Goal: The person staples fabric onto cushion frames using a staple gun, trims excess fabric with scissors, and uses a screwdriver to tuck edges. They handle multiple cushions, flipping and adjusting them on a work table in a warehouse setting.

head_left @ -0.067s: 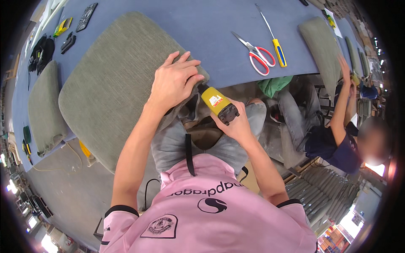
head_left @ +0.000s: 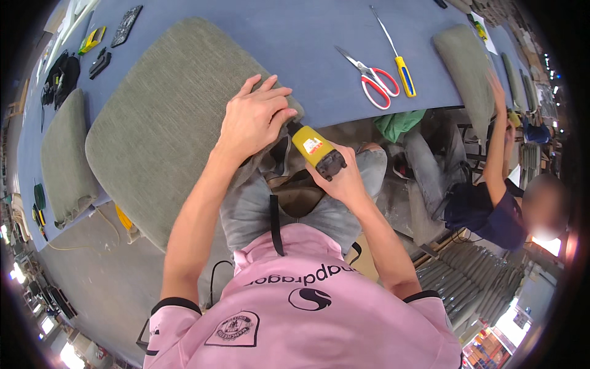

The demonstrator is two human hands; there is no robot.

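Blue worktable (head_left: 307, 43) spans upper part of view. Large grey-green seat cushion (head_left: 166, 123) lies on it, near corner overhanging table's front edge. Smaller grey cushion (head_left: 64, 154) to left, also past edge. Red-handled scissors (head_left: 372, 77) lie open on bare blue surface, yellow-handled screwdriver (head_left: 396, 58) just beside them to right. Another grey cushion (head_left: 464, 61) at right end. Small dark items and yellow object (head_left: 92, 40) at far left corner; kinds unclear.

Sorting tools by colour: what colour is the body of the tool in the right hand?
Yellow, with a black end, seen in the head view: the staple gun gripped by the right hand.
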